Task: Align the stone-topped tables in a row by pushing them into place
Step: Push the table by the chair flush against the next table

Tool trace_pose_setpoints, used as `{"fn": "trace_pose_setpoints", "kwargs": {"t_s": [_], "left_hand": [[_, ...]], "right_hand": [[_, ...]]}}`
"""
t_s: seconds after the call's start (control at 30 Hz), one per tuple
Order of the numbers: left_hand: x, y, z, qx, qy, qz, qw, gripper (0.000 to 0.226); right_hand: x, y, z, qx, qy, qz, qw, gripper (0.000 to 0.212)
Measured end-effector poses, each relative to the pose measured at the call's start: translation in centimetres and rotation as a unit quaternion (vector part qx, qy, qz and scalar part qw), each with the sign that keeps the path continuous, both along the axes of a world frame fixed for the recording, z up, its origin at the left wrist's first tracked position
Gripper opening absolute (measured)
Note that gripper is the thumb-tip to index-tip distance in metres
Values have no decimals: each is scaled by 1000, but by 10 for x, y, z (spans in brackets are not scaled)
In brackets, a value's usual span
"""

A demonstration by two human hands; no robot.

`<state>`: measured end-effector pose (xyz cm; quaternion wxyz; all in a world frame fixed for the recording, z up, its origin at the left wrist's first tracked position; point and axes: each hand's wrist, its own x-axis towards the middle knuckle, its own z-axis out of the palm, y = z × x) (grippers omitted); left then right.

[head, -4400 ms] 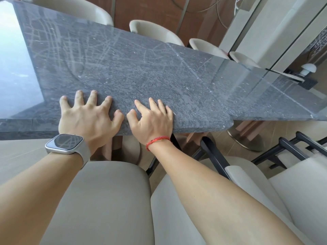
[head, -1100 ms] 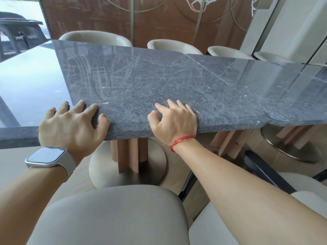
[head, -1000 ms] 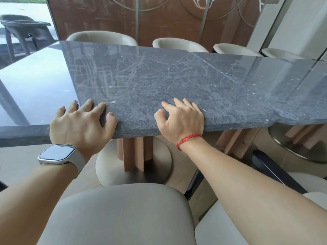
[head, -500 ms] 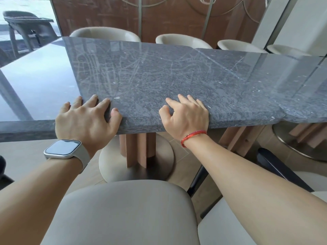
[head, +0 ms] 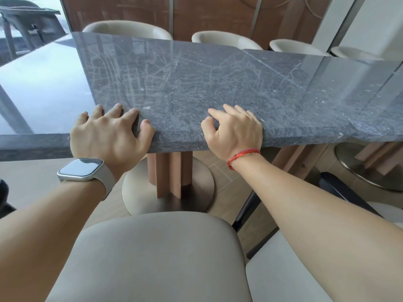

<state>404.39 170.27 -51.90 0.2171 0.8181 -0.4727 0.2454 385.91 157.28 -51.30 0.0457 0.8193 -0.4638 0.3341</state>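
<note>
The step in hand is the push on the middle grey stone-topped table, which stands on the floor between two like it. The glossy grey table on the left and the grey table on the right both sit close against it.

The left grip, a bare hand with a silver watch at the wrist, lies at the near left corner of the middle table. Its fingers are apart and flat on the stone, its palm on the near edge. The right grip, wearing a red cord bracelet, sits further along the same edge. Its fingers are arched on the top and its palm is over the rim. Neither is clamped round anything; both simply press.

On the right, the seam runs from far edge to near edge, and the near corners seem to meet with a small step. The left grip hides the near end of the left seam, so I cannot tell how that joint sits.

The job looks nearly done. The next move probably calls for a short, even shove from both palms, low and straight, so the heavy top slides on its round metal base without twisting. The beige padded chair back close below limits how far the person can lean in.
</note>
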Motion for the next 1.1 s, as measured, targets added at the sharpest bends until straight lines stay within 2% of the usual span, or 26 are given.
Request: {"fn": "trace_pose_setpoints", "kwargs": {"t_s": [0.13,0.27,0.37,0.57,0.87,1.1], "left_hand": [[2,0,-3,-20,-5,0,1000,55],[4,1,-4,4,0,0,1000,56],[4,1,-3,35,17,-2,999,60],[0,7,0,57,26,1,998,62],[3,5,-2,44,-3,14,999,61],[-2,6,5,58,21,24,998,56]], "right_hand": [[-1,0,0,-4,8,1,1000,51],[-2,3,1,9,11,-1,1000,48],[-3,4,5,14,51,-21,998,52],[-4,9,15,89,121,-34,988,66],[-4,6,15,76,99,-20,992,59],[-5,3,18,91,115,-6,989,58]]}}
